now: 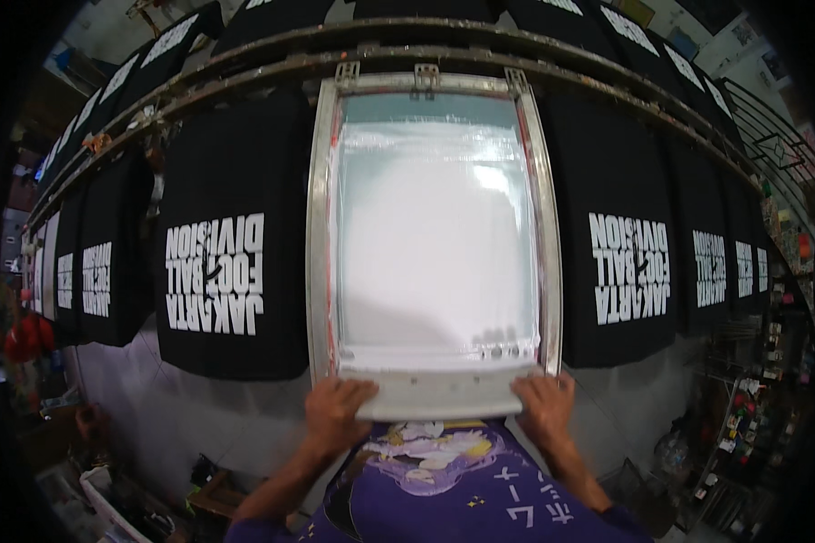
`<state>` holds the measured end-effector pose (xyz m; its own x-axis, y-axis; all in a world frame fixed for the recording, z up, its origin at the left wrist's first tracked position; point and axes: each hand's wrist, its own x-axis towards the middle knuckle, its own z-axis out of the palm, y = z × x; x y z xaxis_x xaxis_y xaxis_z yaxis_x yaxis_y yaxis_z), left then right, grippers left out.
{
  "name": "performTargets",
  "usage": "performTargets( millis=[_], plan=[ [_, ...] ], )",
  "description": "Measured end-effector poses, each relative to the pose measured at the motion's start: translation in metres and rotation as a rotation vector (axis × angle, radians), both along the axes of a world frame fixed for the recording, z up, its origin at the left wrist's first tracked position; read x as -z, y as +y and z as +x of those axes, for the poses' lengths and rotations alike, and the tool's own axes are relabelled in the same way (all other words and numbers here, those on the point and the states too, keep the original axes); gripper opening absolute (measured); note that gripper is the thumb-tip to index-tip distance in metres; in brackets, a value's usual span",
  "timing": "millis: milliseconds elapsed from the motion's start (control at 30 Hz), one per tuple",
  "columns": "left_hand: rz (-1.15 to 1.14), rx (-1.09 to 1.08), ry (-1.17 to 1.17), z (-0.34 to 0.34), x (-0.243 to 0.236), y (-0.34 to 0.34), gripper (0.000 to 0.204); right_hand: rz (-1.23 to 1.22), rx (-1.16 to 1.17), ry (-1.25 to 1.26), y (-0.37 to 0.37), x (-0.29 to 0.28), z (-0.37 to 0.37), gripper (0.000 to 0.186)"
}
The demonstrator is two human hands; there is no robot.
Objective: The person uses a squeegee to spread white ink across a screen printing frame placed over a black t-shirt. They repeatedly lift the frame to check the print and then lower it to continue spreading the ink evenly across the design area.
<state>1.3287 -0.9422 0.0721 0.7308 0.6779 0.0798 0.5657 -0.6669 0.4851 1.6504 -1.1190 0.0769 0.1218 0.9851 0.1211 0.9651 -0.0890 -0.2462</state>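
While both hands clutch the squeegee, fingertips hidden, shirt underneath unseen

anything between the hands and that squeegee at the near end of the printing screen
Nothing visible: the left hand and right hand already grip the ends of the wide whitish squeegee, at the near edge of the metal-framed white-inked printing screen.

shirt under screen frame hidden, shelf items blurred

a screen-printing workshop: a framed printing screen among rows of printed black t-shirts
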Motion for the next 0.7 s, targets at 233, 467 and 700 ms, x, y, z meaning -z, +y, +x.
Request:
performTargets(
  millis=[233,467,700],
  plan=[
    [0.292,-0.041,-0.089,0.011,0.076,0.027,0.051,0.288,0.076,-0.076,0.034,0.077,0.012,0.016],
    [0.345,-0.001,-0.200,0.107,0.082,0.216,0.040,0.368,-0.004,-0.132,0.218,0.080,0.120,0.038],
    [0.095,-0.070,0.121,0.166,-0.013,0.325,0.039,-0.111,0.037,-0.110,0.321,-0.020,0.166,0.034]
  ],
)
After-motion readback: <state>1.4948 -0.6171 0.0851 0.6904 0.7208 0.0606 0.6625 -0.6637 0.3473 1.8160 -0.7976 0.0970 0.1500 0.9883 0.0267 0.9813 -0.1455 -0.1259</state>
